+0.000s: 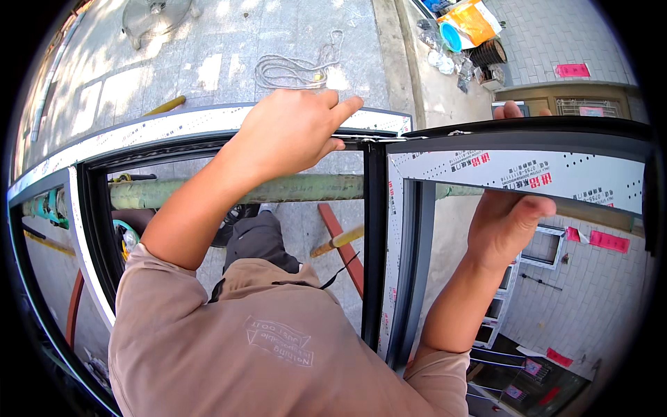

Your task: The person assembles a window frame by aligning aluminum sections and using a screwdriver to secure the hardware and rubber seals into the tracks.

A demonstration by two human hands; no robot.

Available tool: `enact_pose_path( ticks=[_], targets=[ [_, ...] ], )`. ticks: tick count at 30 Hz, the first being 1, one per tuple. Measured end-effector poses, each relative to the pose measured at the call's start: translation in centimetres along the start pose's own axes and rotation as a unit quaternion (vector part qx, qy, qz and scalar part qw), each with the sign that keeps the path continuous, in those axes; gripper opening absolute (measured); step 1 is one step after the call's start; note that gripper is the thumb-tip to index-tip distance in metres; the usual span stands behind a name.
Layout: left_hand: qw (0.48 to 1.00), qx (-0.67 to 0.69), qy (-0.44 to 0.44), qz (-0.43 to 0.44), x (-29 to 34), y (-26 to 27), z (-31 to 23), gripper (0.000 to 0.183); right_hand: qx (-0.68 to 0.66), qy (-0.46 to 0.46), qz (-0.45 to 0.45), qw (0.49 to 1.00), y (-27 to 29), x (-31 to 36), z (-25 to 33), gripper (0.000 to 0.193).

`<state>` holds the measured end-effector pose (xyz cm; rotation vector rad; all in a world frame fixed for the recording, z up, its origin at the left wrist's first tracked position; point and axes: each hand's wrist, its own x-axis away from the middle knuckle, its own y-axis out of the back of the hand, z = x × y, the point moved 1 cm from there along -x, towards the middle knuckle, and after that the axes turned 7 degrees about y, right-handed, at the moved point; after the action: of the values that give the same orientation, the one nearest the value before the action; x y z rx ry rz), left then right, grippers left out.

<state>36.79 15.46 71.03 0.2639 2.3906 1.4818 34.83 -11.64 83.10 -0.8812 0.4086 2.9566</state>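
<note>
A dark window frame (174, 126) with white protective film stands around my body. My left hand (288, 128) is draped over its top rail, left of the centre post. The index finger points right and the thumb shows below it; the other fingers are partly hidden. At the right, an opened window sash (590, 174) with printed film juts out from the frame. My right hand (504, 226) reaches up through it and grips its top rail. The thumb is on the near side, and fingertips show above the black edge.
A green pole (299, 187) runs across behind the frame. Coiled rope (295, 71) and a round fan (156, 17) are on the paved ground beyond. Bags (472, 24) lie at the far right. A reddish bar (340, 243) and a yellow pole (340, 240) lie below.
</note>
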Motion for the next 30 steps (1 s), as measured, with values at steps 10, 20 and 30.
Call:
enact_pose_path(
  ticks=[10, 20, 30],
  targets=[
    [0.999, 0.04, 0.018, 0.023, 0.0, 0.8, 0.1, 0.067, -0.332, 0.046, 0.104, 0.937, -0.8, -3.6, -2.4, 0.12],
    [0.997, 0.034, 0.037, 0.054, -0.3, 1.1, -0.3, 0.072, -0.27, 0.047, 0.131, 0.953, 0.7, -3.9, -2.1, 0.1],
    [0.996, 0.028, 0.047, 0.07, -0.4, 1.2, -0.5, 0.079, -0.292, -0.078, 0.086, 0.949, 0.8, -4.0, -1.1, 0.067]
  ],
)
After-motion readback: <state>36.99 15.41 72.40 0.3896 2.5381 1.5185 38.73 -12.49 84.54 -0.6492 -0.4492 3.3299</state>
